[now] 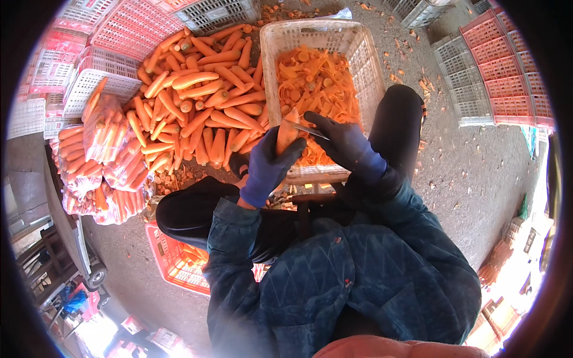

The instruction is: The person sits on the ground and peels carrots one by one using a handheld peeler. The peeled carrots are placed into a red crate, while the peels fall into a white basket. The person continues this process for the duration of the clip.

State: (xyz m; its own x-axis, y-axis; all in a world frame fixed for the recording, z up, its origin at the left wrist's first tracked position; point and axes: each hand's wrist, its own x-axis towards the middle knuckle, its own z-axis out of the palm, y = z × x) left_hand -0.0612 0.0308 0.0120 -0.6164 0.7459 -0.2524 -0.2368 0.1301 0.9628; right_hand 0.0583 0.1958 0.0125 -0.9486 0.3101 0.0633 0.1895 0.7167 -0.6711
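My left hand point(271, 161), in a blue and black work glove, grips a carrot point(287, 132) with its far end pointing up and away from me. My gloved right hand point(342, 142) holds a metal blade point(309, 130), its tip against the upper part of the carrot; whether it is a knife or a peeler I cannot tell. Both hands are over the near side of a dirty white plastic crate point(374, 67). Inside the crate lie orange carrot peelings point(313, 80) and cut carrot ends. The tool's handle is hidden in my right hand.
A big heap of carrots point(201, 94) lies left of the crate. Clear plastic bags of carrots point(107, 156) stand farther left. A red crate point(172, 262) with carrots sits beside my left knee. Stacked crates point(501, 67) stand at right, others point(134, 27) at upper left. Scraps litter the floor.
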